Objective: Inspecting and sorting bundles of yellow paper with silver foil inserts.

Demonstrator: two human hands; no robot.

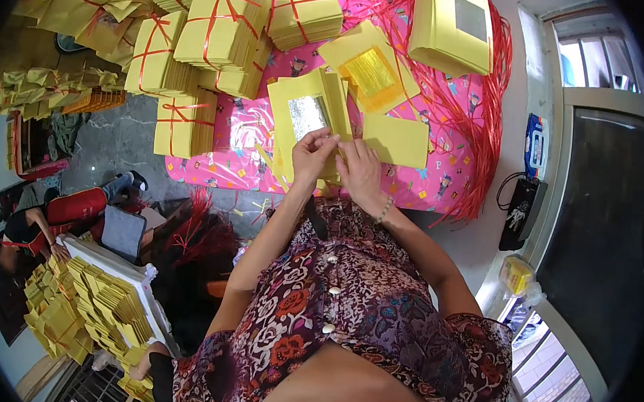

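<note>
A loose stack of yellow paper sheets (303, 99) lies in front of me, with a silver foil square (307, 118) on its top sheet. My left hand (312, 155) is at the stack's near edge, thumb and fingertips pinched together. What sits between those fingertips is too small to make out. Beside it, my right hand (361, 172) has its fingers bent over the sheets' near right corner, the thumb close to the left fingertips. To the right lies a plain yellow sheet (401, 141). Behind that rests a sheet with a gold foil square (372, 70).
Yellow paper bundles tied with red string (218, 26) are piled at the back left of the pink-covered table (246, 169). Long red strings (497, 101) hang over its right side. Another thick paper stack (432, 33) stands back right. At left, another person's hand (59, 252) touches a paper-laden white board (144, 293).
</note>
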